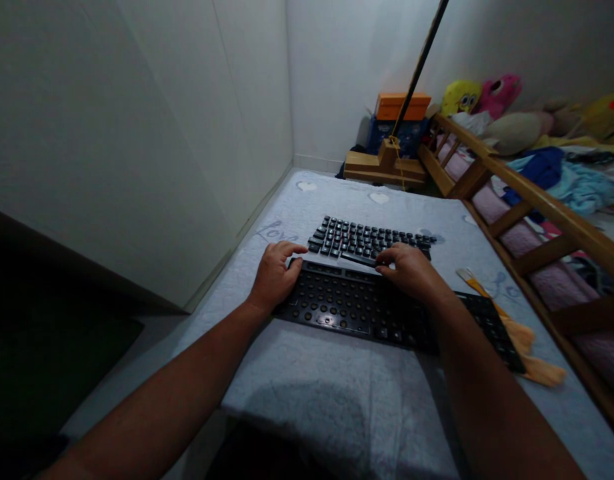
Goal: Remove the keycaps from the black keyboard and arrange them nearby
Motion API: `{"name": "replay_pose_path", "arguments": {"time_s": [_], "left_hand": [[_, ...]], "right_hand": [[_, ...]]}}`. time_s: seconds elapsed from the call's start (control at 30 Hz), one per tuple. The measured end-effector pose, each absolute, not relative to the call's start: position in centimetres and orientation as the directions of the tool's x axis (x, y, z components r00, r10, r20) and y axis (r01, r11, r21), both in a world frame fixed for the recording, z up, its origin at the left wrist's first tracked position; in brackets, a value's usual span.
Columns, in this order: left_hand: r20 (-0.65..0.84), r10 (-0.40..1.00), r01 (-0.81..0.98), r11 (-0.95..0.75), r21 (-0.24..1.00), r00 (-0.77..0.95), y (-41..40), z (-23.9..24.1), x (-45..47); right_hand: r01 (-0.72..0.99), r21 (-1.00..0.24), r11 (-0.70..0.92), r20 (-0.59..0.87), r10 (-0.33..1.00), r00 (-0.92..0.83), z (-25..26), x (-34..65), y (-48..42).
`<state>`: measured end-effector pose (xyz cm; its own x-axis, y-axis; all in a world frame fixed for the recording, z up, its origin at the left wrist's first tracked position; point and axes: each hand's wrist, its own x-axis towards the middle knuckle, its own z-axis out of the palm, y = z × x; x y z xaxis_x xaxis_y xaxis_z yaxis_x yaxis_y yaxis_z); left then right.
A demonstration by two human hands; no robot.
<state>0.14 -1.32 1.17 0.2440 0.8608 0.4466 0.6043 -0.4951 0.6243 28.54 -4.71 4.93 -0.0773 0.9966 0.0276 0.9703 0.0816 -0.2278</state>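
A black keyboard (327, 303) lies across the table in front of me, most of its main section bare of keycaps, with some keys still on its front row and right-hand block. Behind it, loose black keycaps (359, 233) are laid out in rows, a long space bar (357, 259) along their near edge. My left hand (277, 273) rests at the keyboard's back left corner, thumb on the edge and index finger stretched toward the keycaps. At the right end of the space bar, my right hand (409, 267) pinches a small dark keycap between thumb and finger. My right forearm hides part of the keyboard.
A brush (474, 283) and an orange cloth (544, 370) lie right of the keyboard, on the light patterned tablecloth (307, 373). A wooden bed rail (551, 207) runs along the right side. A pale panel (187, 133) stands close on the left. A wooden stand (384, 163) is beyond the table.
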Motion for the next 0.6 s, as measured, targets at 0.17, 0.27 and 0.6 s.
{"name": "replay_pose_path", "arguments": {"time_s": [0.17, 0.27, 0.6], "left_hand": [[0.435, 0.868, 0.600, -0.484, 0.637, 0.239, -1.1, 0.9, 0.2], [0.428, 0.872, 0.595, -0.478, 0.646, 0.237, -1.0, 0.7, 0.2], [0.388, 0.889, 0.600, -0.453, 0.660, 0.244, -0.9, 0.6, 0.2]], "right_hand": [[0.976, -0.206, 0.069, 0.033, 0.997, -0.063, 4.2, 28.5, -4.6], [0.984, -0.175, 0.033, 0.039, 0.999, -0.027, 4.0, 28.3, -4.7], [0.987, -0.161, -0.023, 0.062, 0.998, 0.033, 3.4, 27.9, -4.3]]}}
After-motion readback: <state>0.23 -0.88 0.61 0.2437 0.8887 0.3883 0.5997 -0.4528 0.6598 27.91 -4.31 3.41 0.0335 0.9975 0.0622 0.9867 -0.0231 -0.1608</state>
